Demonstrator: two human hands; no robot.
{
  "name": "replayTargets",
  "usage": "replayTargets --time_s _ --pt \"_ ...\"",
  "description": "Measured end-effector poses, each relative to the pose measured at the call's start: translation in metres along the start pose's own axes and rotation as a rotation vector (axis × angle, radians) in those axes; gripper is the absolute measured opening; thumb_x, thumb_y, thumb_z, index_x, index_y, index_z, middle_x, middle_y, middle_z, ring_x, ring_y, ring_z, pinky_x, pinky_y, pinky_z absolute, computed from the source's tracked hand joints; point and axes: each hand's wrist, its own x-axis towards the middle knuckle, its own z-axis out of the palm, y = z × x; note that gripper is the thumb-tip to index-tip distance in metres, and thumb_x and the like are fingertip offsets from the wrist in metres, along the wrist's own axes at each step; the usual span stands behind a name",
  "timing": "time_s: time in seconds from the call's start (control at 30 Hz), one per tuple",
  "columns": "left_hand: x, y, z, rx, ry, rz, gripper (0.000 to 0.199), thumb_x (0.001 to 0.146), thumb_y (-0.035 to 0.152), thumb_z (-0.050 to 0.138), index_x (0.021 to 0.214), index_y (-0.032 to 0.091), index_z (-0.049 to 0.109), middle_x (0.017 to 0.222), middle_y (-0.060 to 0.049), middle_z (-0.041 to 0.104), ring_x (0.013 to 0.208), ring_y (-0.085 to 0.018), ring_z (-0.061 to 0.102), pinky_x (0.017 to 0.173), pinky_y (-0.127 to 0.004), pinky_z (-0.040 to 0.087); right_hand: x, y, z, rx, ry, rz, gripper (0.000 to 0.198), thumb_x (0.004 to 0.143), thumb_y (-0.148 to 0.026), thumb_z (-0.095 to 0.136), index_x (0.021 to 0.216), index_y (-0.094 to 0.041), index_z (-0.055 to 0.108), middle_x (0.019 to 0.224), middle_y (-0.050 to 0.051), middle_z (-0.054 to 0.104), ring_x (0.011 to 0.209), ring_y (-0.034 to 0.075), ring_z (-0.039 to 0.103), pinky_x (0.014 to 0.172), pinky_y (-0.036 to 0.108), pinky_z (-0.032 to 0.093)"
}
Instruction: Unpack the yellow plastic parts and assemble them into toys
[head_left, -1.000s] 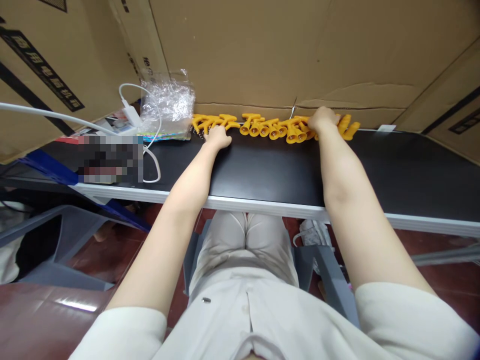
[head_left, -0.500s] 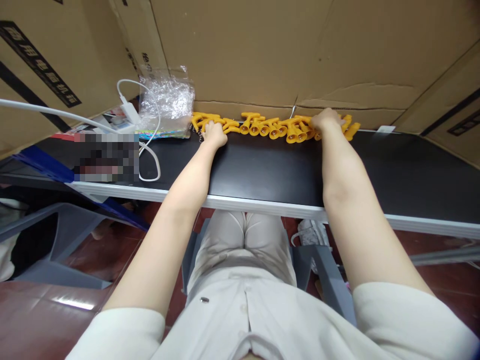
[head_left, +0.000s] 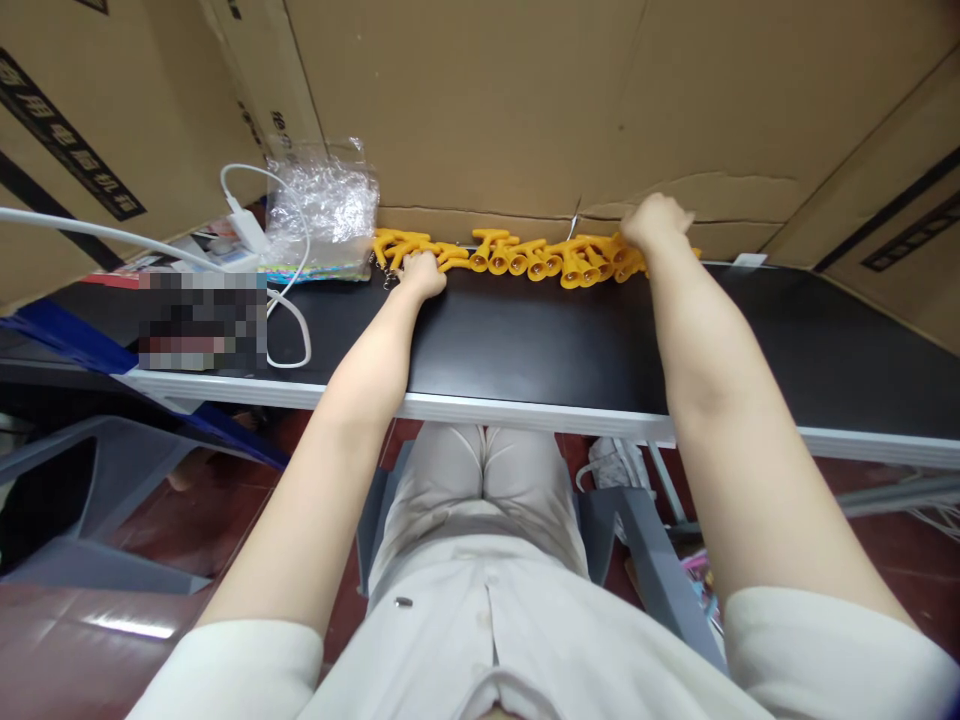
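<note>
A row of yellow plastic pieces [head_left: 517, 258] lies along the back of the black tabletop. Several show a T-shaped top and a round, cup-like end; dark chains or coils hang from those at the left. My left hand [head_left: 424, 272] is at the left part of the row, its fingers curled down among the pieces; the grip itself is partly hidden. My right hand [head_left: 658, 220] is over the right end of the row, in front of the cardboard, with fingers bent inward. Whatever it may hold is hidden behind the hand.
Tall cardboard [head_left: 480, 110] walls in the back and sides of the black tabletop [head_left: 525, 340]. At the left are a clear plastic bag [head_left: 322, 215], a white cable [head_left: 112, 222] and a blurred-out patch. A small white piece [head_left: 748, 261] lies at the back right.
My right hand has risen slightly off the right end of the row, toward the cardboard. My left hand stays among the yellow pieces. The whole view has shifted a little.
</note>
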Motion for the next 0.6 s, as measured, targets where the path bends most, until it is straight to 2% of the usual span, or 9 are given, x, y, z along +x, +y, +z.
replayTargets --time_s 0.1,0.23,0.37,0.5,0.6 --pt "0.0 -0.002 0.0 -0.032 0.014 -0.026 0.033 0.102 0.013 0.051 0.132 0.014 0.063 0.159 -0.015 0.057 0.157 -0.032 0.041 0.13 -0.056 0.035 -0.005 -0.005 -0.014 0.026 0.024 0.078 0.049 0.11 -0.021 0.052 0.148 0.011 0.055 0.154 0.035 0.053 0.148 0.036 0.052 0.124 0.046 0.032" --pt "0.0 -0.004 -0.001 -0.091 0.054 -0.068 0.027 0.104 0.014 0.05 0.127 0.017 0.064 0.155 -0.009 0.062 0.153 -0.027 0.045 0.127 -0.051 0.037 -0.013 -0.015 -0.028 0.033 0.07 -0.01 0.045 0.108 -0.018 0.054 0.142 0.011 0.061 0.148 0.034 0.058 0.145 0.039 0.054 0.122 0.046 0.035" --pt "-0.001 -0.004 -0.004 -0.119 0.123 -0.088 0.029 0.103 0.021 0.055 0.131 0.015 0.063 0.148 -0.006 0.068 0.146 -0.024 0.053 0.123 -0.045 0.04 -0.027 -0.028 -0.035 0.044 0.076 -0.087 0.039 0.105 -0.014 0.055 0.138 0.005 0.067 0.146 0.029 0.063 0.142 0.04 0.058 0.12 0.049 0.04" --pt "-0.002 -0.002 -0.007 -0.133 0.239 -0.056 0.037 0.095 0.019 0.058 0.131 0.023 0.067 0.139 -0.007 0.074 0.136 -0.026 0.063 0.119 -0.043 0.048 -0.049 -0.043 -0.031 0.07 0.05 -0.154 0.038 0.105 -0.017 0.056 0.137 -0.001 0.07 0.145 0.025 0.066 0.139 0.04 0.061 0.119 0.049 0.046" --pt "-0.003 -0.001 -0.009 -0.145 0.257 -0.028 0.039 0.094 0.02 0.053 0.129 0.024 0.07 0.135 -0.006 0.075 0.132 -0.026 0.066 0.117 -0.037 0.05 -0.064 -0.052 -0.019 0.063 0.014 -0.252 0.034 0.103 -0.018 0.057 0.13 -0.006 0.074 0.137 0.021 0.071 0.136 0.04 0.063 0.117 0.051 0.05"
